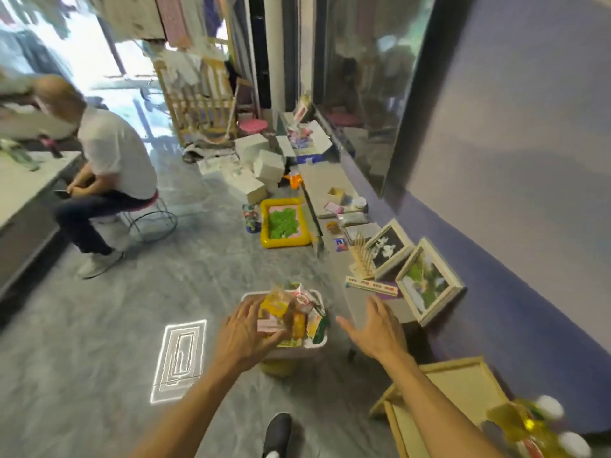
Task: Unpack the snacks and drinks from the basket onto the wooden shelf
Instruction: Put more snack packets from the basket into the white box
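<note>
White basket (314, 346) on the grey floor, full of yellow and pink snack packets (284, 314), left hand (246, 335) over its left side with fingers closing on a packet, right hand (377, 328) just beside, fingers spread, empty

Grey marbled floor (109, 325), purple wall (515, 180).

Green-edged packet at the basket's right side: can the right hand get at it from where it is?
Probably yes. The right hand hovers open just right of the basket, and the green-edged packet stands at that near rim with nothing between. The left hand works the far-side packets, out of the way.
</note>
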### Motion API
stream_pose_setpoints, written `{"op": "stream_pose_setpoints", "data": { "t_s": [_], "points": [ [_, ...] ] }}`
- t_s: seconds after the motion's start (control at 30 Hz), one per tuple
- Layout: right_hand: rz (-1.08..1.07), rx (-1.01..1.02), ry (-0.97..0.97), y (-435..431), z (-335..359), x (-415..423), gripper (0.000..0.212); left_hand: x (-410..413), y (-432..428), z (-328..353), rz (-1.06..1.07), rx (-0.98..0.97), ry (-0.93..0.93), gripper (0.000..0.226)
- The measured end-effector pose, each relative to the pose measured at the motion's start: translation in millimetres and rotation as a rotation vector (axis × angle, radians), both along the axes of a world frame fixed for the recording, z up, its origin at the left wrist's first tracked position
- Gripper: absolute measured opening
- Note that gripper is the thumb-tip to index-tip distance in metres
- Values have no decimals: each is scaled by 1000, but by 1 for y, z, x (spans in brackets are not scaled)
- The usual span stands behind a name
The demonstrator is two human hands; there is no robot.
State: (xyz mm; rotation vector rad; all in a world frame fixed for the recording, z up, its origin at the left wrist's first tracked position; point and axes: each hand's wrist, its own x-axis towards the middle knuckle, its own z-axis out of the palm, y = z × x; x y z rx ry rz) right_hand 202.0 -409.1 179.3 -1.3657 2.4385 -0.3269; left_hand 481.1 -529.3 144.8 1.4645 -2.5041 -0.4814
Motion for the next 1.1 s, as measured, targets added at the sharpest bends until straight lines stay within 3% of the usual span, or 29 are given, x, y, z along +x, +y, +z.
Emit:
{"op": "stream_pose_setpoints", "data": {
  "t_s": [0.33,0.7,1.1],
  "points": [
    [174,162,-21,-124,-76,46,105,42,-50,-59,152,211,-82,101],
    [95,363,-41,-265,-219,-6,97,-51,-224,-183,66,349,-205,103],
    [163,416,-22,-362,-480,-59,123,-123,-323,-437,245,459,-272,132]
  ]
}}
